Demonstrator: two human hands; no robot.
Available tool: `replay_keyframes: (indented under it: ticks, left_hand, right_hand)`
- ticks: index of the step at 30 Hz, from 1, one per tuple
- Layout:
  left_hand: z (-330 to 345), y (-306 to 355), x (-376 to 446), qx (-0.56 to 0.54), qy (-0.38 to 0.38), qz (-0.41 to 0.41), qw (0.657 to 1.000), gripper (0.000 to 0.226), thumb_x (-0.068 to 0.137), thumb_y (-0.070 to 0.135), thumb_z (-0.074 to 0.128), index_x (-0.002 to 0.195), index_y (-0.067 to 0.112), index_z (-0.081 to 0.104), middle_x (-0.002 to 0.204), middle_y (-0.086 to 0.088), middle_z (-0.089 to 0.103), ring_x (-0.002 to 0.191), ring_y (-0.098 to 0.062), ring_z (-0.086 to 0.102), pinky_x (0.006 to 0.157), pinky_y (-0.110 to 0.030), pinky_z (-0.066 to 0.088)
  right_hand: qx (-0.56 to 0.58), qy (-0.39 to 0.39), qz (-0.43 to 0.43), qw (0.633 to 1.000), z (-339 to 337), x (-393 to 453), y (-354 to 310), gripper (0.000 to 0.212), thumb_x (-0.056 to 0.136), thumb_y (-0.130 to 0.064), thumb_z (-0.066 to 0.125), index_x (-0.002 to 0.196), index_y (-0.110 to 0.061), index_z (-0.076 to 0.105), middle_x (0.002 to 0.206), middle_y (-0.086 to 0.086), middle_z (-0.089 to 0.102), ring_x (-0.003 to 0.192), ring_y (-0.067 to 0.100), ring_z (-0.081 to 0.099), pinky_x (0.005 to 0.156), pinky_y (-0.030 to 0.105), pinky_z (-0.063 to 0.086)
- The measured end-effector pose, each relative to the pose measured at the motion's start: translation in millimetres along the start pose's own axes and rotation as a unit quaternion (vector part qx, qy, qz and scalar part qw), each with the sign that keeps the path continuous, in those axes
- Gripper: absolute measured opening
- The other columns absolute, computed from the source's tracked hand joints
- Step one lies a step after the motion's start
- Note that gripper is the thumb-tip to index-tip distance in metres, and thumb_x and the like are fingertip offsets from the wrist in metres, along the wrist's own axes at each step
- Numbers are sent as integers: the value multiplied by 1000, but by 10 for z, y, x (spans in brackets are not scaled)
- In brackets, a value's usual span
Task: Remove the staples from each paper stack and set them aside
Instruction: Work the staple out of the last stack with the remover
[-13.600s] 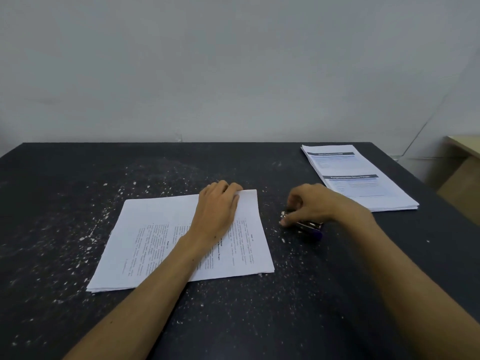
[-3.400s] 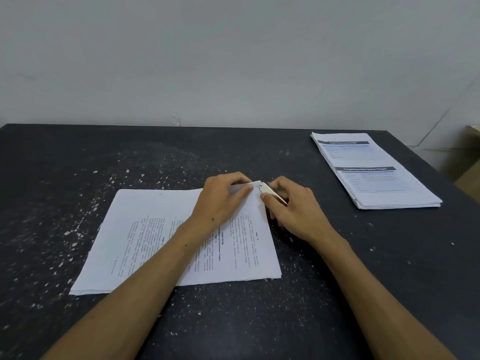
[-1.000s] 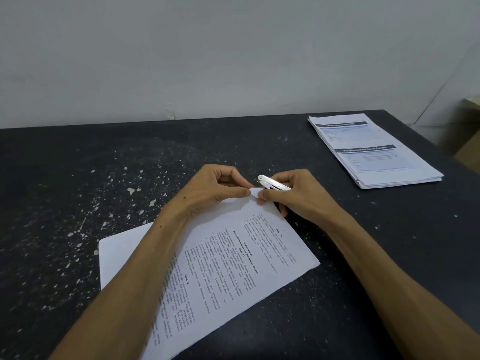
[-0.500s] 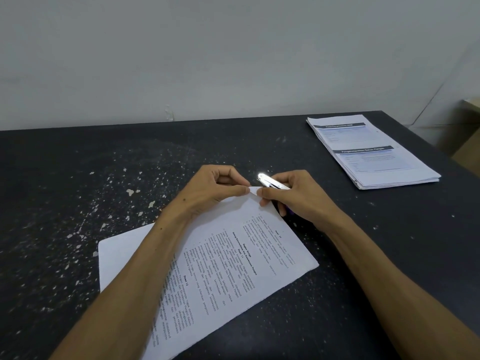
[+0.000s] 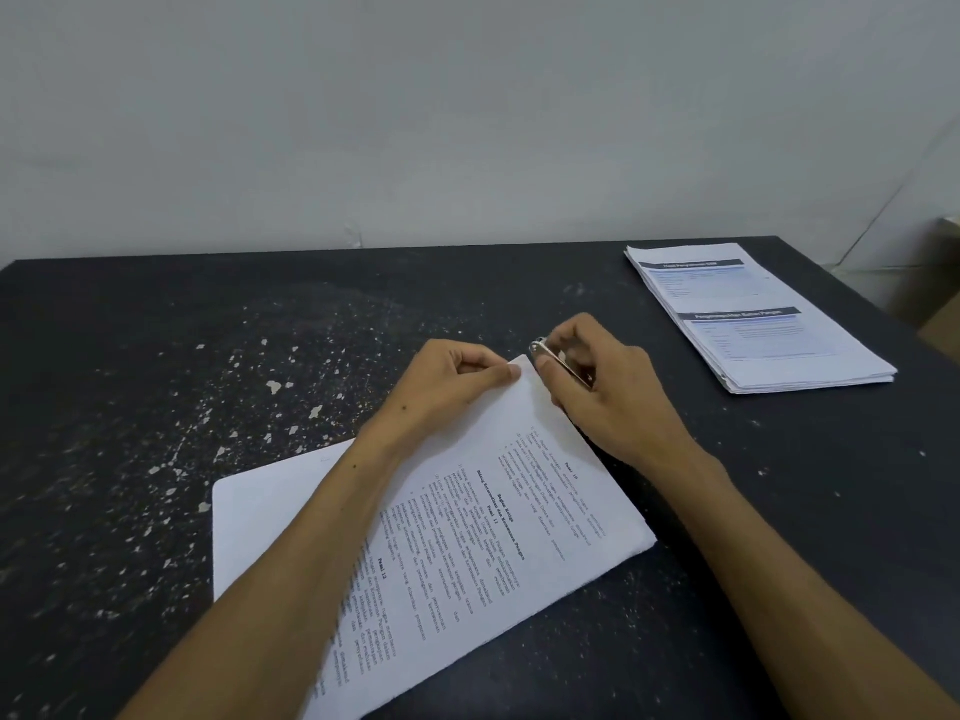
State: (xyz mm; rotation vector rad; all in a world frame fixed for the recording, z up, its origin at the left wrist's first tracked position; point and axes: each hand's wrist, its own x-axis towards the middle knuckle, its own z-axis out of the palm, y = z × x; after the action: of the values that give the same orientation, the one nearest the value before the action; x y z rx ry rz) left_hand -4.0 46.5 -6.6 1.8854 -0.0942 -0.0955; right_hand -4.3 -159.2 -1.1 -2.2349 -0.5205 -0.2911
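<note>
A white printed paper stack [image 5: 498, 532] lies turned at an angle on the black table [image 5: 156, 407]. My left hand [image 5: 447, 387] pinches the stack's far corner with curled fingers and thumb. My right hand [image 5: 602, 392] grips a small metal staple remover [image 5: 558, 363], whose shiny tip sits just beside that corner. The staple itself cannot be made out. A second paper stack [image 5: 758, 319] with dark header bars lies at the table's far right.
White flecks are scattered over the table's left and middle. A pale wall runs behind the table's far edge. A wooden piece of furniture [image 5: 940, 314] stands past the right edge.
Over the last second my right hand with the tool has shifted slightly up and away from the corner. Earlier the stack was rotated from straight to angled.
</note>
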Motion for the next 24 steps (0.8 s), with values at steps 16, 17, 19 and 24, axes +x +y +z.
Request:
replay_keyframes:
  ticks: [16, 17, 19, 24]
  left_hand:
    - [5, 13, 21, 41, 1, -32, 999, 20, 99, 32, 66, 91, 27, 84, 87, 8, 79, 83, -12, 75, 80, -30, 58]
    - [3, 9, 23, 42, 0, -31, 999, 20, 99, 32, 66, 91, 26, 84, 88, 8, 79, 83, -12, 75, 80, -30, 59]
    - [6, -2, 32, 43, 1, -29, 999, 20, 99, 33, 66, 92, 26, 84, 87, 9, 79, 83, -12, 75, 81, -31, 59]
    - [39, -28, 23, 28, -5, -24, 999, 24, 101, 30, 63, 92, 22, 84, 87, 5, 80, 83, -13, 76, 75, -30, 56]
  right_hand:
    - [-72, -59, 50, 994, 51, 22, 117, 21, 97, -43, 66, 87, -25, 66, 76, -10, 67, 69, 7, 62, 63, 25, 47]
    - [-86, -58, 47, 993, 61, 13, 97, 20, 98, -43, 65, 88, -25, 65, 76, -10, 66, 70, 8, 62, 64, 28, 50]
    - [-146, -53, 33, 987, 73, -2, 48, 22, 99, -47, 61, 92, -26, 63, 80, -11, 66, 73, 9, 62, 64, 31, 52]
    - [-324, -18, -11, 946, 142, -47, -112, 27, 102, -52, 45, 92, -28, 51, 87, -9, 59, 70, 16, 56, 59, 29, 37]
